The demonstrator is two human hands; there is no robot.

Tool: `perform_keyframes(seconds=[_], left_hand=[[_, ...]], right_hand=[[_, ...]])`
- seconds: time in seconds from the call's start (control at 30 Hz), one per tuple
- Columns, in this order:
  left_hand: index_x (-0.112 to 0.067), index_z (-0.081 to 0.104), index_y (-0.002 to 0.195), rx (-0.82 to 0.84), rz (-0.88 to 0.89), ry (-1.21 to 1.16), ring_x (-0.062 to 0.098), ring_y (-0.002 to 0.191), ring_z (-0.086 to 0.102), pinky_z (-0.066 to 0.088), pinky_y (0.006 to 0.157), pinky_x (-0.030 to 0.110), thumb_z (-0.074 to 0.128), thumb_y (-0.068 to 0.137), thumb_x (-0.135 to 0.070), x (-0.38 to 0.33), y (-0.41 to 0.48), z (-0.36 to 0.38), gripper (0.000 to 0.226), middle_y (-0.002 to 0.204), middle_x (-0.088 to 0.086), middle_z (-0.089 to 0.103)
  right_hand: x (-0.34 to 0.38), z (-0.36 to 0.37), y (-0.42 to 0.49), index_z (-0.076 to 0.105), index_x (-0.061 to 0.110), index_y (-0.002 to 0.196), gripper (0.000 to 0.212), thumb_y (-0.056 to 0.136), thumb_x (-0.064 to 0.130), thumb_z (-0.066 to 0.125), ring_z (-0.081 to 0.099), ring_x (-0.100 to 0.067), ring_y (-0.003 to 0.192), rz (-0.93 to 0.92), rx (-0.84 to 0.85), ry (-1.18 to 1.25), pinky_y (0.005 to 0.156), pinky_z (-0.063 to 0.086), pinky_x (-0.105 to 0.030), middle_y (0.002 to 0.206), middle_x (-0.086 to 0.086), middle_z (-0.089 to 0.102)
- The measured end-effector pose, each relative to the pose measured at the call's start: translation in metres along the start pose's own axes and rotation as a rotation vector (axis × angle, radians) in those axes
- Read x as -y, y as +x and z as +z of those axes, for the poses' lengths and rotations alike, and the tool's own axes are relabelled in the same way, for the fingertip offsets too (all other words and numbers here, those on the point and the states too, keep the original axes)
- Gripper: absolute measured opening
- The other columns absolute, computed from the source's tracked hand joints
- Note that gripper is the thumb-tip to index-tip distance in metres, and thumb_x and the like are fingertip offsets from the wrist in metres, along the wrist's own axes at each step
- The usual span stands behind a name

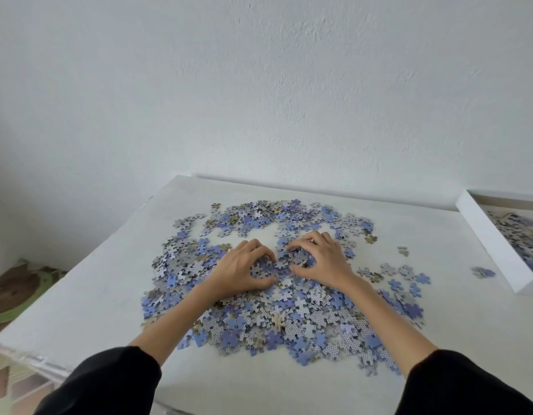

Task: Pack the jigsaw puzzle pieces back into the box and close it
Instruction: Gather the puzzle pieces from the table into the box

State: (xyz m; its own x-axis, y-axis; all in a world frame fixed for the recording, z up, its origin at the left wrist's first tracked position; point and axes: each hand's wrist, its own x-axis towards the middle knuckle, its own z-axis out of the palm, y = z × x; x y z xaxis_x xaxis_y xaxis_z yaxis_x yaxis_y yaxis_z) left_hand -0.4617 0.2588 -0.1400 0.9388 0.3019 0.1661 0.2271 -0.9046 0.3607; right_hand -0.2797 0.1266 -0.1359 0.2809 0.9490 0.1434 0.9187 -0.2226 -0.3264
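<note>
A wide heap of blue and grey puzzle pieces (289,319) covers the middle of the white table (109,295). My left hand (241,271) and my right hand (319,260) sit side by side in the heap's centre, fingers curled around a clump of pieces gathered between them. The white box (495,244) lies open at the right edge of the table, with several pieces inside it. A few stray pieces (409,280) lie between the heap and the box.
A white wall rises just behind the table. The floor at the left holds a green and brown mat (16,292). The table's left edge drops off close to the heap.
</note>
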Motion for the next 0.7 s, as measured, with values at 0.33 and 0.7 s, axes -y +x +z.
perform_keyframes(seconds=[0.33,0.7], left_hand=[[-0.028,0.055,0.088,-0.013,0.001,-0.229,0.004,0.056,0.045,0.038,0.050,0.017,0.061,0.082,-0.038,-0.008,0.011,-0.005,0.014,0.069,-0.010,0.054],[-0.025,0.069,0.087,-0.155,0.057,-0.461,0.005,0.053,0.043,0.036,0.052,0.012,0.068,0.084,-0.018,-0.041,0.034,-0.026,0.007,0.073,0.007,0.066]], right_hand=[[-0.009,-0.002,-0.007,0.062,0.027,0.095,0.029,0.075,0.048,0.055,0.062,-0.020,0.065,0.022,-0.136,0.319,0.072,0.055,-0.037,0.100,0.006,0.064],[-0.026,-0.038,-0.010,0.064,0.035,0.103,0.028,0.080,0.020,0.069,0.060,0.000,0.096,-0.026,-0.339,0.511,0.089,0.044,-0.020,0.102,0.008,0.067]])
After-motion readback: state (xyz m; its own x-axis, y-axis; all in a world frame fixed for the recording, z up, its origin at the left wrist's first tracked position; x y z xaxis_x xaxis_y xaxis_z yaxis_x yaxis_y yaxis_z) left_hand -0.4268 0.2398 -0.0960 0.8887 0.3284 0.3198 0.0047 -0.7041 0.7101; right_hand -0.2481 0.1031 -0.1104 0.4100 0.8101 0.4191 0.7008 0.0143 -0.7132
